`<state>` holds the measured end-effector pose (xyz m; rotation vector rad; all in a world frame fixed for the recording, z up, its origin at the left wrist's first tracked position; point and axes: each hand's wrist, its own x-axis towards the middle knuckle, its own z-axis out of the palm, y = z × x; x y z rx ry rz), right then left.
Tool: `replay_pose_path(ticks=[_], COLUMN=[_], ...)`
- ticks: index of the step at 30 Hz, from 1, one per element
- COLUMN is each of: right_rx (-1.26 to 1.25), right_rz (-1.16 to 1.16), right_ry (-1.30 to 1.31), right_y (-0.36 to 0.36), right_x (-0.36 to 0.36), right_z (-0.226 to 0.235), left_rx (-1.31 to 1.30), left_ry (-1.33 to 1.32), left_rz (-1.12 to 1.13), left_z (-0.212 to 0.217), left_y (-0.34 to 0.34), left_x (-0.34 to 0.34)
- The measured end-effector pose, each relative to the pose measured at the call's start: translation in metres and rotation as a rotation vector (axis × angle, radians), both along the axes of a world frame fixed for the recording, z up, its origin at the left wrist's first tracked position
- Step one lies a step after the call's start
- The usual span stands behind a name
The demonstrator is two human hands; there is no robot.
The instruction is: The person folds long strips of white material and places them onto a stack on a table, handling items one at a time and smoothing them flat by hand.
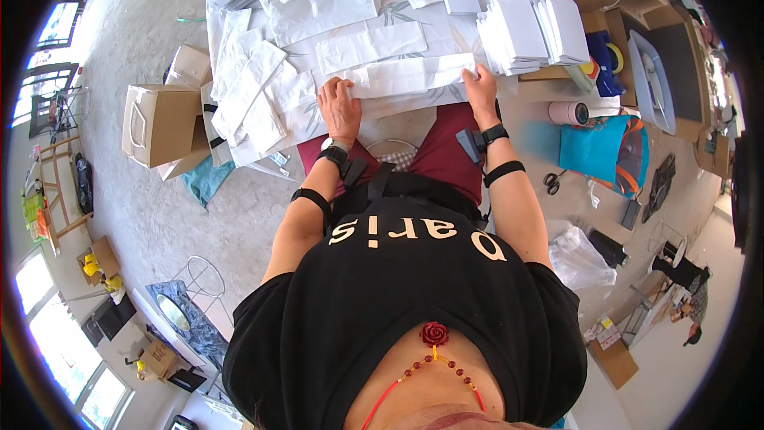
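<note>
Holding a white strip (410, 76) at twelve o'clock on the bench (440, 95), clamped in left fingers (344, 85) and right fingers (482, 78).

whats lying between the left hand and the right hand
In the head view, a long, flat white strip stretches between the left hand and the right hand.

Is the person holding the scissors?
No, the scissors lie on the floor near the blue bag, while the right grip pinches a white strip.
</note>
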<state>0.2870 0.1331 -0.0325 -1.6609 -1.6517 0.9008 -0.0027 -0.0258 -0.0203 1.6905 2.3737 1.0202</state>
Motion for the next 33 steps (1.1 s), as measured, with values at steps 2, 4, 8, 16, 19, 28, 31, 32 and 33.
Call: replay_pose_path(ticks=[2, 4, 8, 16, 19, 28, 31, 32, 33], right_rx=[-0.001, 0.001, 0.024, 0.065, 0.094, 0.123, 0.367, 0.445, 0.524], right_rz=[-0.004, -0.016, -0.036, -0.003, -0.001, -0.035, -0.052, 0.003, 0.054], right_ry=[-0.017, -0.02, -0.026, -0.114, -0.141, -0.2, -0.35, -0.353, -0.361], right_y=[0.0, -0.002, -0.003, -0.006, -0.007, -0.013, -0.024, -0.029, -0.034], right_x=[-0.002, -0.002, 0.0, -0.001, 0.002, 0.0, -0.016, -0.025, -0.035], right_z=[0.004, 0.004, 0.002, 0.01, 0.008, 0.012, 0.02, 0.029, 0.038], left_rx=[-0.005, -0.006, -0.003, -0.019, -0.021, -0.03, -0.025, -0.023, -0.019], left_ry=[0.009, 0.014, 0.018, 0.025, 0.02, 0.01, 0.005, 0.008, 0.009], left_rz=[0.006, 0.008, 0.009, 0.037, 0.038, 0.048, 0.048, 0.053, 0.052], left_z=[0.0, 0.0, 0.0, 0.0, 0.002, 0.006, 0.006, 0.004, 0.004], left_y=[0.001, 0.002, 0.003, 0.005, 0.006, 0.007, 0.007, 0.006, 0.006], left_x=[-0.001, -0.001, -0.001, 0.001, 0.002, 0.005, 0.005, 0.004, 0.004])
